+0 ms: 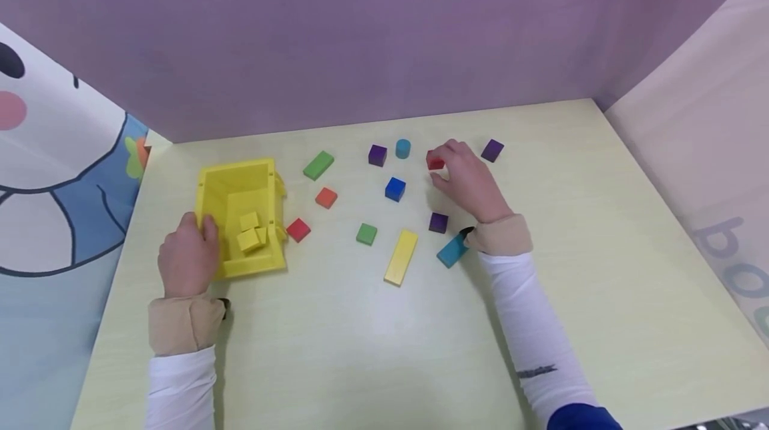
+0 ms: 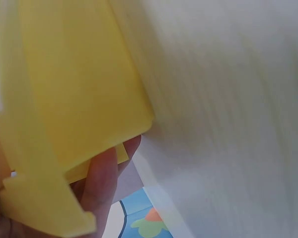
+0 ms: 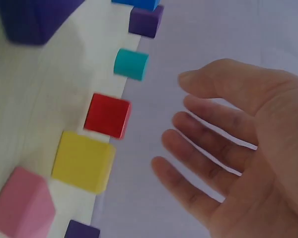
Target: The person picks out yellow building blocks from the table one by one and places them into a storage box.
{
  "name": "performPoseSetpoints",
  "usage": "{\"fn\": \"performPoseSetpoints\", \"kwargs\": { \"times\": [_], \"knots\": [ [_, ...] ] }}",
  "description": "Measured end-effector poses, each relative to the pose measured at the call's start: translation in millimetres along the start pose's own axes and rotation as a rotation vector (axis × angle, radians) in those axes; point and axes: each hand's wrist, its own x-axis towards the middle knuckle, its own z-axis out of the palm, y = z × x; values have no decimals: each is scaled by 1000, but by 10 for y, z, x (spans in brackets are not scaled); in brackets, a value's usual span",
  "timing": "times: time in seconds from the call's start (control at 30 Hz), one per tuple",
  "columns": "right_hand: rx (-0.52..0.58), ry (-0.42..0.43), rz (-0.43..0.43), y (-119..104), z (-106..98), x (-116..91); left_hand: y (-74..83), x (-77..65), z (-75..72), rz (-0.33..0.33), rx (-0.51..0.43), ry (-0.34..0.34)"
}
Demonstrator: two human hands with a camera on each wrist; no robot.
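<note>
On the left of the table stands a yellow plastic bin (image 1: 237, 184) with several yellow blocks (image 1: 249, 241) inside. My left hand (image 1: 187, 256) grips its left side, thumb at the rim; from the left wrist, fingers (image 2: 102, 171) show curled round the bin's wall. My right hand (image 1: 471, 183) hovers at a red block (image 1: 432, 161) near the back, partly covering it. In the right wrist view its fingers (image 3: 203, 141) are spread, with nothing between them. That view also has a yellow block (image 3: 82, 161) and a pink block (image 3: 22, 206) beside the red one.
Loose blocks lie across the middle: a teal cylinder (image 1: 403, 148), a blue cube (image 1: 394, 189), a long yellow block (image 1: 400, 258), a green block (image 1: 318, 165) and a purple one (image 1: 492, 150). A teal block (image 1: 452, 251) lies by the right wrist. A purple partition (image 1: 384, 36) closes the back.
</note>
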Motion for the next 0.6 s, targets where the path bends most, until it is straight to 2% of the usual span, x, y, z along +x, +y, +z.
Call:
{"fn": "performPoseSetpoints", "kwargs": {
  "times": [0.3, 0.43, 0.6],
  "knots": [
    [12, -138, 171, 141, -10, -17, 23, -13, -9, 8, 3, 5],
    [9, -164, 191, 181, 1, -26, 24, -18, -16, 9, 6, 3],
    [7, -166, 172, 224, 6, -40, 24, -18, -15, 6, 11, -5]
  ]
}}
